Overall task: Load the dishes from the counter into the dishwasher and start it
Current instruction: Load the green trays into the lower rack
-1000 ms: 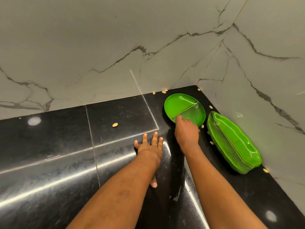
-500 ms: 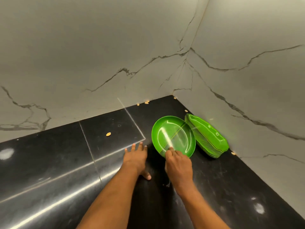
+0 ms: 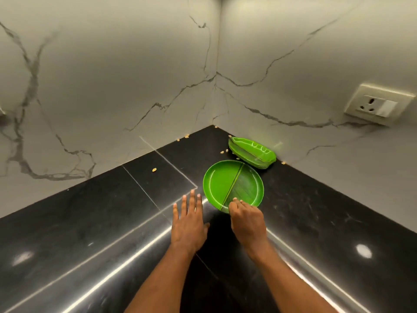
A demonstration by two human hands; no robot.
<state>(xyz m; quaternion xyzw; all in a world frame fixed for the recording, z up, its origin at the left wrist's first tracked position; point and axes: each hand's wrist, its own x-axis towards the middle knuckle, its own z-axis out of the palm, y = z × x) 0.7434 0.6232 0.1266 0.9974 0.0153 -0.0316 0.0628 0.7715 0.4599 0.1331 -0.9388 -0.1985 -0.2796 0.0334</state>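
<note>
A round green plate [image 3: 230,182] with a dividing ridge lies on the black counter [image 3: 90,222] near the corner. My right hand [image 3: 247,219] grips its near rim, fingers curled over the edge. My left hand [image 3: 189,219] rests flat on the counter just left of the plate, fingers straight and spread. Behind the plate, against the right wall, sits a stack of green leaf-shaped plates [image 3: 252,152].
Marble walls meet in a corner behind the plates. A wall socket [image 3: 379,104] sits on the right wall. Small seeds [image 3: 154,169] are scattered on the counter near the corner and around the leaf plates.
The round plate has slid away from the corner toward me with my right hand on its rim. My left hand stays flat on the counter beside it.
</note>
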